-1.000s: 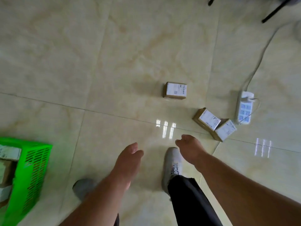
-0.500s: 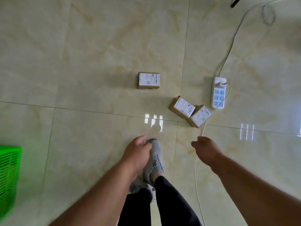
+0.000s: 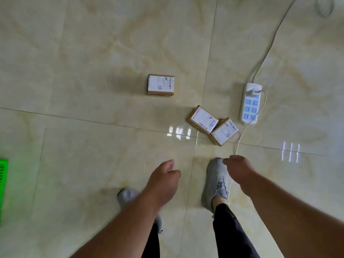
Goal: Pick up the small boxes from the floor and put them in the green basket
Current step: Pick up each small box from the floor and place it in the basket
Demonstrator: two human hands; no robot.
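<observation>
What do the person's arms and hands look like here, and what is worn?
Both forearms are bare to the frame edge: no sleeves, gloves, watch or rings visible on the left hand or right hand. Below them show black trousers and grey lace-up sneakers.

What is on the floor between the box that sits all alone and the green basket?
Nothing. In the head view, only bare shiny floor tiles lie between the lone box and the green basket at the left edge.
</observation>
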